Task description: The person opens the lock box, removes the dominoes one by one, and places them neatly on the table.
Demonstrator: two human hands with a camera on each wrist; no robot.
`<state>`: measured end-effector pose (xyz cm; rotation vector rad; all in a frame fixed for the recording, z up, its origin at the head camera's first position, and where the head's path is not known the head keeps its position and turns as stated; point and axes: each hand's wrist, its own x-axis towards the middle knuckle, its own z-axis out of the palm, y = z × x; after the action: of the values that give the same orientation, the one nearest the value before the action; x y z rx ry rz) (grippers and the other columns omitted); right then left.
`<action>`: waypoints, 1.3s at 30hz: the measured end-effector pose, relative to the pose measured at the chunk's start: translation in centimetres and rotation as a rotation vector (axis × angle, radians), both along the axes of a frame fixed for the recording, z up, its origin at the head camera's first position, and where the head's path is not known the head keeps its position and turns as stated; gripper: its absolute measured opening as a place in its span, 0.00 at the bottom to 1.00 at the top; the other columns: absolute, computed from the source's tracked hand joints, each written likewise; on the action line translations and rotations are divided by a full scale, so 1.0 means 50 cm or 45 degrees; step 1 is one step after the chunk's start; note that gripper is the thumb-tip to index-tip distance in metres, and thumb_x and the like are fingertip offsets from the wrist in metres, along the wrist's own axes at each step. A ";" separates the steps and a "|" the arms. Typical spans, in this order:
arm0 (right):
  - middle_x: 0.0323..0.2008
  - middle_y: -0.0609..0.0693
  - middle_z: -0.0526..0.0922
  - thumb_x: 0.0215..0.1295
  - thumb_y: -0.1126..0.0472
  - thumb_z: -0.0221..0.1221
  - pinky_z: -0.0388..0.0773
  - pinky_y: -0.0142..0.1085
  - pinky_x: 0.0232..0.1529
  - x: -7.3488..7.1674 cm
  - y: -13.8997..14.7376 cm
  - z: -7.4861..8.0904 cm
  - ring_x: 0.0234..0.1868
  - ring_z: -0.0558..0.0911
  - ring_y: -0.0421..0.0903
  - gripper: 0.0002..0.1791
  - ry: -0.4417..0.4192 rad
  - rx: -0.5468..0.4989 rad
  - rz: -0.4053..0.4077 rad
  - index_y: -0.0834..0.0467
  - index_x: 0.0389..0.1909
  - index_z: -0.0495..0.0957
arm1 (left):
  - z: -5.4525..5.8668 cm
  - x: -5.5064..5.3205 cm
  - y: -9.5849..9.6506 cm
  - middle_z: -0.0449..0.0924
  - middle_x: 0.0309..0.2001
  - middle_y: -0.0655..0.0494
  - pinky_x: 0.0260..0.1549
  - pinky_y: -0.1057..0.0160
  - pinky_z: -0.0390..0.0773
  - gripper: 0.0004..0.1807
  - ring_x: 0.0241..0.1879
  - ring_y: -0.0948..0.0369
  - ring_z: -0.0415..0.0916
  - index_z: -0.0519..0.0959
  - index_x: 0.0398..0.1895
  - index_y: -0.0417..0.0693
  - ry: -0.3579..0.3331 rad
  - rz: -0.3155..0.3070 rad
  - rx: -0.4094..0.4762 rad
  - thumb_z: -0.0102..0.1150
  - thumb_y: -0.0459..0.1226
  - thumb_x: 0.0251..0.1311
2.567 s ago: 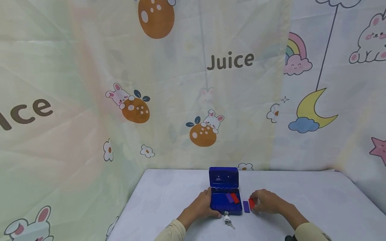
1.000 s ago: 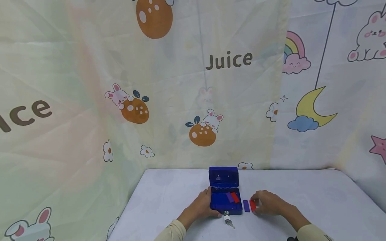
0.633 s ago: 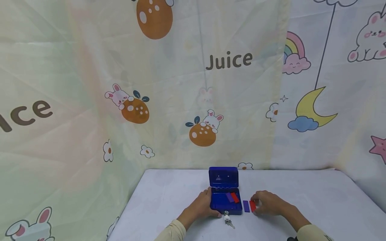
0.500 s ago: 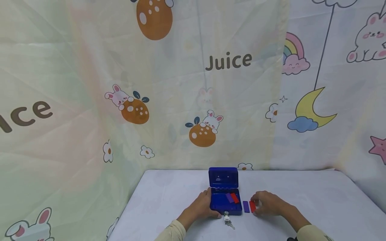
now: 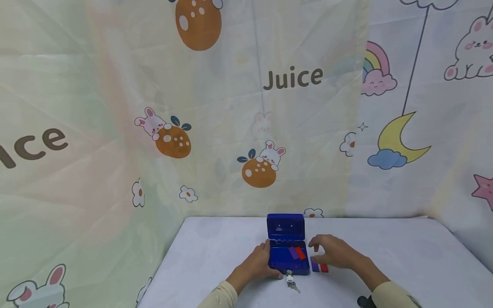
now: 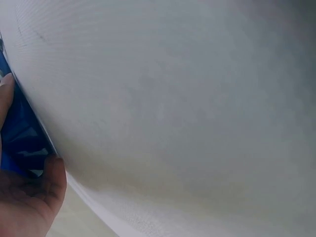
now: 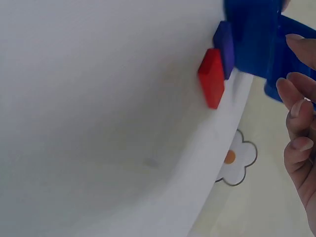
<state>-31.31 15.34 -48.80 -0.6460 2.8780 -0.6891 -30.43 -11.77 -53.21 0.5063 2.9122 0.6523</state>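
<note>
A blue metal cash box (image 5: 278,260) stands with its lid up on the white table. My left hand (image 5: 256,262) holds it by the left side, fingers along the side and thumb at the front corner. Inside lie a purple rectangular piece (image 5: 293,253) and a red one (image 5: 300,253). Just right of the box, another purple piece (image 5: 315,268) and a red piece (image 5: 324,268) lie side by side on the table. Above these two is my right hand (image 5: 336,251), thumb and index finger apart, nothing between them. The right wrist view shows the fingers (image 7: 295,109) loosely bent.
A small padlock with keys (image 5: 290,278) hangs at the front of the box, the keys towards me. The white table (image 5: 215,244) meets a printed cloth backdrop (image 5: 215,179) behind. A dark object (image 5: 363,302) shows beside the right sleeve.
My right hand has let go of the loose red piece and moved up and left over the pair. That red piece lies beside the purple one. The left hand and box stay put.
</note>
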 end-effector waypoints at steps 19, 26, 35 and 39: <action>0.33 0.48 0.83 0.44 0.52 0.73 0.80 0.46 0.39 -0.003 -0.100 0.007 0.31 0.77 0.43 0.23 0.148 0.211 -0.003 0.57 0.41 0.81 | 0.022 0.012 0.005 0.69 0.58 0.47 0.57 0.52 0.71 0.63 0.55 0.55 0.69 0.50 0.72 0.43 -0.015 -0.021 -0.013 0.73 0.60 0.35; 0.31 0.49 0.83 0.44 0.54 0.74 0.81 0.43 0.36 -0.008 -0.119 0.001 0.29 0.78 0.42 0.23 0.225 0.318 0.016 0.57 0.41 0.80 | 0.022 0.010 0.002 0.70 0.57 0.47 0.56 0.53 0.72 0.63 0.55 0.56 0.70 0.50 0.72 0.44 -0.005 -0.024 -0.021 0.73 0.60 0.35; 0.31 0.51 0.83 0.41 0.57 0.75 0.81 0.49 0.39 -0.008 -0.125 -0.009 0.29 0.79 0.45 0.24 0.224 0.391 0.019 0.58 0.42 0.80 | 0.016 0.007 0.002 0.69 0.58 0.46 0.56 0.52 0.71 0.64 0.56 0.55 0.70 0.50 0.72 0.44 -0.023 0.006 -0.033 0.73 0.60 0.34; 0.28 0.50 0.82 0.42 0.60 0.75 0.81 0.49 0.40 -0.005 -0.129 -0.011 0.28 0.78 0.46 0.20 0.238 0.393 0.010 0.58 0.38 0.81 | 0.014 0.006 0.001 0.70 0.58 0.46 0.56 0.52 0.72 0.64 0.55 0.55 0.71 0.51 0.72 0.44 -0.006 0.002 -0.032 0.74 0.60 0.34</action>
<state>-31.56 8.88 -49.37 -0.7087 3.0536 -0.1818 -30.13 -11.73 -52.52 0.4994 2.9125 0.6156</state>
